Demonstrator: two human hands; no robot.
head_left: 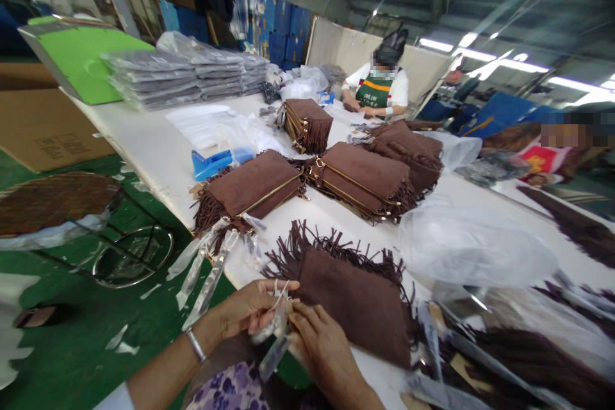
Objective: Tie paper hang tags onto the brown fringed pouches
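My left hand, with a metal bracelet at the wrist, pinches a thin white string. My right hand is closed close beside it, on a small strip in clear plastic wrap; what lies inside the wrap cannot be made out. Both hands are at the table's near edge, above my lap. Just beyond them a brown fringed bag lies flat, its fringe spread towards the far side. More plastic-wrapped strips hang over the edge to the left, by a stack of brown fringed bags.
Further stacks of brown bags with gold zips stand mid-table. A blue tape dispenser sits at left. Clear plastic bags and dark fringed pieces lie right. A co-worker sits across the table. A stool stands left.
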